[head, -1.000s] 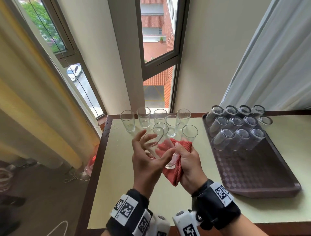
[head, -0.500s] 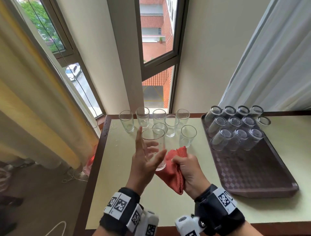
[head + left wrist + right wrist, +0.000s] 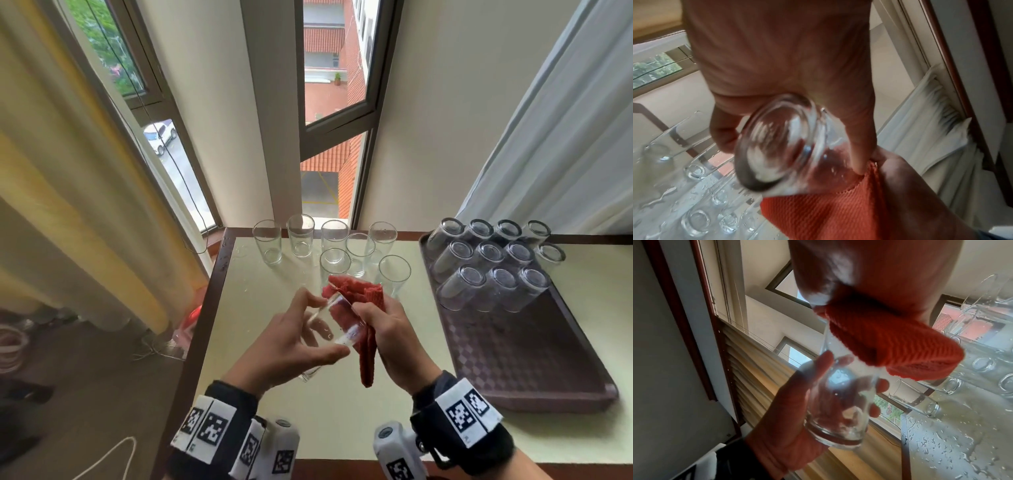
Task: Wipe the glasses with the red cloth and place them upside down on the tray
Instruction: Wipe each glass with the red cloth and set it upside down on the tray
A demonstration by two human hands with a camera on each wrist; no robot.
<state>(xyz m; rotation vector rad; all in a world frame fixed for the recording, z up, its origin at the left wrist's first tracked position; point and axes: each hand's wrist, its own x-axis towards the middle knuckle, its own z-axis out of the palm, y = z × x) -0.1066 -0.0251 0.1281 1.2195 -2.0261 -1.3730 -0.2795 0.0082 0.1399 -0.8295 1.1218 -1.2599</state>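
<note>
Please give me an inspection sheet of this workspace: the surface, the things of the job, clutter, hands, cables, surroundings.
Surface: pale table with a dark wooden edge, water drops on it.
Job's things: clear drinking glass held tilted, red woven cloth pushed into it; seven upright glasses waiting; eleven glasses upside down on the brown patterned tray.
Clutter: nothing seen.
Hands: left hand grips the glass; right hand grips the cloth.
Cables: thin dark cable by the window; white cord on the floor.
Surroundings: open window, yellow curtain left, white curtain right.
</note>
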